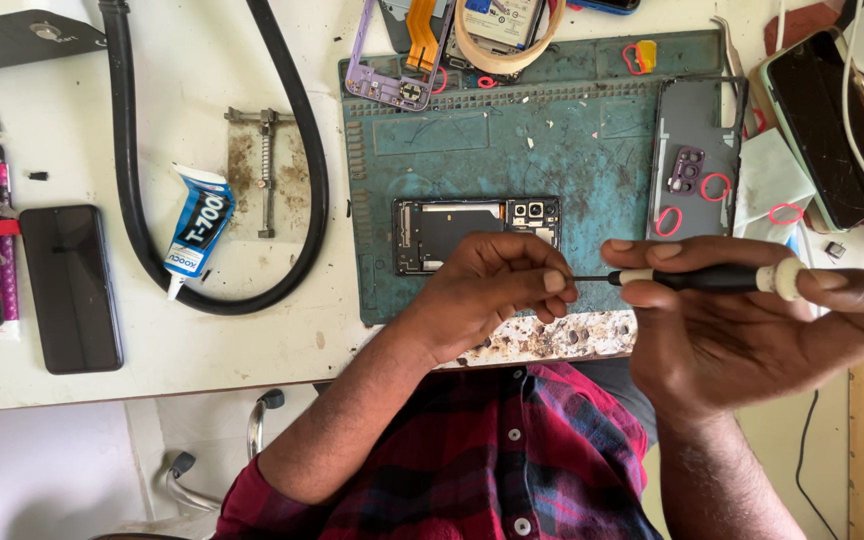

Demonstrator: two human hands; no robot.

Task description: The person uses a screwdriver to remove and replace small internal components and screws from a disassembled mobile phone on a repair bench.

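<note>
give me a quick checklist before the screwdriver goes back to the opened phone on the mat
1. Screwdriver held by right hand: ok.
2. Left hand fingertips pinch at the metal tip: ok.
3. Bit seated in the tip: cannot tell, fingers hide it.
4. Opened phone flat on green mat: ok.
5. Phone fully in sight: not ok, left hand covers its lower edge.
6. Back cover apart from the phone, on the mat's right side: ok.
</note>
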